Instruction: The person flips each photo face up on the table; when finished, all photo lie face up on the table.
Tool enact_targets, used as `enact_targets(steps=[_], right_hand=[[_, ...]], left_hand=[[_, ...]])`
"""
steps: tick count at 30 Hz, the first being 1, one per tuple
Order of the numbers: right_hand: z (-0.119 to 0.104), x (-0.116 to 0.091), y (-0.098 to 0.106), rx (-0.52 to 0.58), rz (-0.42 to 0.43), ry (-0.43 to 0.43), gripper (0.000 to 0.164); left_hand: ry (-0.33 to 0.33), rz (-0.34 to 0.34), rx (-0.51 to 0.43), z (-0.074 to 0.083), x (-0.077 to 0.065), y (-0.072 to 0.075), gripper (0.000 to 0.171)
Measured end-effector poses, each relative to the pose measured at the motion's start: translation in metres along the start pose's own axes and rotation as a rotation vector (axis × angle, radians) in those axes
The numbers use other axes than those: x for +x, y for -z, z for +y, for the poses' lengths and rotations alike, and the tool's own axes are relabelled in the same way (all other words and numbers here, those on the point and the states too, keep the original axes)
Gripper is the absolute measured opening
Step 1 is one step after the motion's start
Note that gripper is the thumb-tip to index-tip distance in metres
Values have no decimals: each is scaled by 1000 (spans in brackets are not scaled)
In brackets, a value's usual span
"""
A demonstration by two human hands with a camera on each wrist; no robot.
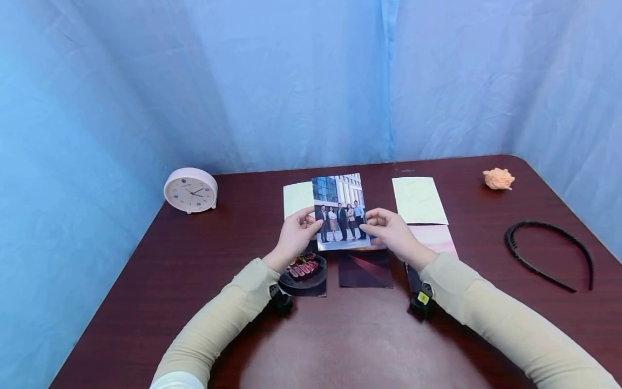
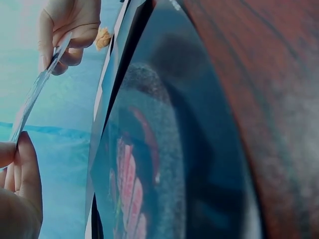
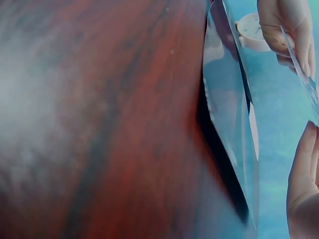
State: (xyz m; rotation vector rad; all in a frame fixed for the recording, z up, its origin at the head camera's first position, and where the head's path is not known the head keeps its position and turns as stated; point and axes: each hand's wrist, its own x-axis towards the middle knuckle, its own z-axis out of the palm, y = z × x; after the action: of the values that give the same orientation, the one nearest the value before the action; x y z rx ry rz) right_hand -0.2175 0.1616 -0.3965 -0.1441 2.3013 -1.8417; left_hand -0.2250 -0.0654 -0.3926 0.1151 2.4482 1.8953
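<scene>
A photo of several people before tall buildings (image 1: 342, 212) is held up off the table, its picture side toward the head camera. My left hand (image 1: 297, 233) pinches its left edge between thumb and fingers. At the right edge my right hand (image 1: 392, 233) pinches it the same way. Both wrist views show the photo (image 2: 34, 94) nearly edge-on, spanning the two hands. Below it on the table lie a photo of sliced meat on a dark plate (image 1: 305, 273) and a dark purple photo (image 1: 365, 269). The held photo and hands hide parts of the cards behind.
White card backs lie farther off, one on the left (image 1: 297, 197) and one on the right (image 1: 420, 200). A pink photo (image 1: 434, 237) is partly under the right forearm. A round clock (image 1: 191, 190), an orange crumpled ball (image 1: 498, 179) and a black headband (image 1: 549, 256) sit toward the table's sides.
</scene>
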Motion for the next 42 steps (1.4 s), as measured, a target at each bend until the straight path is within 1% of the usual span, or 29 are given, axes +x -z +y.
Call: enact_targets(steps=[5, 13, 16, 18, 21, 25, 26, 27, 30, 33, 34, 37, 40, 42], right_hand=[[-4, 0, 1, -30, 20, 7, 34], [-13, 2, 6, -21, 63, 7, 33], [-16, 4, 8, -19, 72, 13, 32], [-18, 6, 9, -17, 77, 17, 33], [-20, 8, 10, 4, 71, 5, 35], [-23, 11, 14, 25, 38, -46, 37], [-24, 11, 15, 27, 28, -57, 37], [-24, 11, 16, 24, 20, -64, 37], [-26, 14, 19, 10, 15, -71, 36], [-28, 20, 22, -16, 32, -72, 33], [-28, 22, 23, -26, 43, -78, 33], [-29, 28, 26, -60, 73, -106, 34], [-27, 34, 28, -106, 99, -149, 34], [-26, 38, 30, -132, 108, -175, 35]], left_hand=[[0, 6, -30, 2, 1, 0, 42], [9, -57, -83, 8, -6, -1, 39], [6, -65, -96, 9, -8, -2, 39], [1, -54, -103, 10, -7, -3, 39], [-12, -20, -94, 11, -4, -5, 37], [-25, 27, -91, 11, 5, -7, 34], [-25, 32, -96, 12, 8, -7, 34], [-19, 32, -102, 16, 8, -7, 35], [-6, 34, -113, 18, 17, -9, 35], [36, 3, -120, 19, 26, -13, 38], [49, -12, -127, 16, 31, -14, 40], [119, -82, -125, 18, 39, -17, 48], [166, -133, -83, 20, 45, -21, 55], [173, -148, -35, 22, 48, -23, 56]])
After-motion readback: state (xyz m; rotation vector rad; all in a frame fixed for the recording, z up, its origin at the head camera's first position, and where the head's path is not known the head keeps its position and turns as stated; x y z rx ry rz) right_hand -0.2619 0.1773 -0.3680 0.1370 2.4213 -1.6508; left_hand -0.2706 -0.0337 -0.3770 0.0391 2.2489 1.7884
